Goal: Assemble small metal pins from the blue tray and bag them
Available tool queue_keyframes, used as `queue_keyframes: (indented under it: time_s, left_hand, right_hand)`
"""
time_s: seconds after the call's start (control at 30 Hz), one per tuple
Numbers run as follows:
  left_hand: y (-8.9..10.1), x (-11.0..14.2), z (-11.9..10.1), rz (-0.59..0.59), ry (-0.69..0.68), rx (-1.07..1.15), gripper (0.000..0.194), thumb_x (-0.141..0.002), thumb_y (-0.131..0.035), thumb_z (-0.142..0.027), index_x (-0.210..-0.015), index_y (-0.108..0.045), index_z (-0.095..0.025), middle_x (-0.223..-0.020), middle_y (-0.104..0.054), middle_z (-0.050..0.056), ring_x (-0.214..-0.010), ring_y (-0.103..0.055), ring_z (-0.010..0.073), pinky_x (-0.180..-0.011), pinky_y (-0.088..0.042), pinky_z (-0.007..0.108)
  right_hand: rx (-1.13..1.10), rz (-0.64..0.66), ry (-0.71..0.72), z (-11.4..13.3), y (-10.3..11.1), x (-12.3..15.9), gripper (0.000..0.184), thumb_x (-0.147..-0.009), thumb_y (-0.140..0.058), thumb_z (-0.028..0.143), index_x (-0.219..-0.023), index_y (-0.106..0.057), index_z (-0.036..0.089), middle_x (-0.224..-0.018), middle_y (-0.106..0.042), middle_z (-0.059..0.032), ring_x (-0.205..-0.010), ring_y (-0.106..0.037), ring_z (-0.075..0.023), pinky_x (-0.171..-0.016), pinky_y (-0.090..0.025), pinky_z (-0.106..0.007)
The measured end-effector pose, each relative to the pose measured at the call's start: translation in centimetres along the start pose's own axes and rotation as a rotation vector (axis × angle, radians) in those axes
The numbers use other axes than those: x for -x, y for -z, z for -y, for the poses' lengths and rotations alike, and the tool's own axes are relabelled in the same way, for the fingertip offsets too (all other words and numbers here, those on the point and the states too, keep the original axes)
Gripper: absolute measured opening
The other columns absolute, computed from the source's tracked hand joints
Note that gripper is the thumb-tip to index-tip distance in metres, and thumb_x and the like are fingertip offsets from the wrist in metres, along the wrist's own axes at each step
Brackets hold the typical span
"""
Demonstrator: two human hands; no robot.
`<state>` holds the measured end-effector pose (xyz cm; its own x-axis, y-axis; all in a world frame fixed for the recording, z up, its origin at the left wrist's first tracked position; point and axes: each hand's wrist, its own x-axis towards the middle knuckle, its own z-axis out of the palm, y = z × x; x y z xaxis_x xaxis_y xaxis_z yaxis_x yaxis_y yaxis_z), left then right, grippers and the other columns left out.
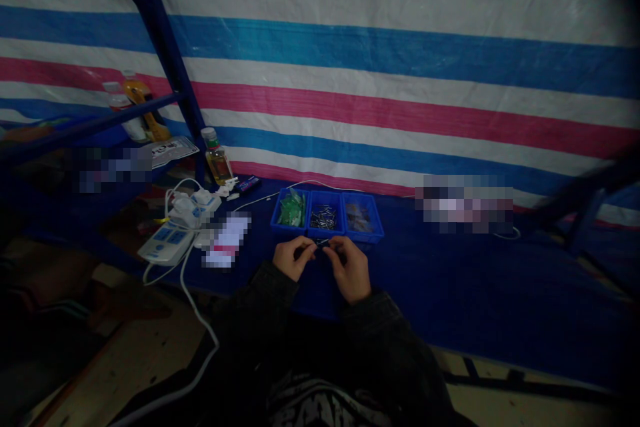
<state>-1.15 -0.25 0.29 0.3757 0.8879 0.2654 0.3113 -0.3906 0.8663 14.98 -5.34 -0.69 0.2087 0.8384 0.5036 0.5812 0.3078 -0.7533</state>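
Observation:
My left hand and my right hand meet just in front of three joined blue bins, fingertips pinched a short gap apart. Between them shows a thin dark metal piece with a shiny edge, perhaps a screw; its ends are hidden at the fingertips. The left bin holds green and clear plastic packets. Inside the middle bin lies a heap of slim, shiny metal pieces, screw-like. Small brownish parts fill the right bin.
Left of the bins lie a blurred phone and a white power strip with plugs and a trailing cable. A bottle stands behind them by a blue metal post. Striped sheeting backs the blue table.

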Motion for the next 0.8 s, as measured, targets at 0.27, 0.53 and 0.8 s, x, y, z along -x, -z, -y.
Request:
queue_keyframes:
  time_s: [0.27,0.53,0.8]
  left_hand:
    - [-0.13,-0.04,0.3,0.012,-0.005,0.017,0.02,-0.09,-0.058,-0.033,-0.087,-0.068,-0.015,-0.071,-0.072,0.003,-0.064,-0.068,0.014,-0.063,-0.051,0.021]
    - [-0.25,0.02,0.63,0.014,-0.015,0.014,0.019,-0.09,-0.059,-0.033,-0.088,-0.068,-0.016,-0.07,-0.072,0.002,-0.064,-0.068,0.0135,-0.063,-0.051,0.021]
    - [0.07,0.07,-0.04,0.001,-0.003,0.006,0.022,-0.09,-0.058,-0.035,-0.086,-0.069,-0.016,-0.071,-0.072,0.003,-0.064,-0.068,0.0141,-0.062,-0.051,0.021]
  right_hand:
    - [0.004,0.019,0.054,0.16,0.08,-0.06,0.015,-0.096,-0.05,0.025,-0.104,-0.062,0.022,-0.093,-0.065,-0.0038,-0.081,-0.062,-0.0173,-0.077,-0.049,-0.03]
    - [0.013,-0.039,0.071,-0.14,-0.07,-0.13,0.019,-0.096,-0.049,0.024,-0.109,-0.063,0.022,-0.098,-0.067,-0.0055,-0.086,-0.063,-0.0189,-0.079,-0.05,-0.032]
    - [0.035,-0.021,0.074,-0.12,0.18,-0.15,0.016,-0.096,-0.048,0.026,-0.092,-0.063,0.021,-0.086,-0.065,-0.0035,-0.08,-0.062,-0.0176,-0.075,-0.048,-0.03]
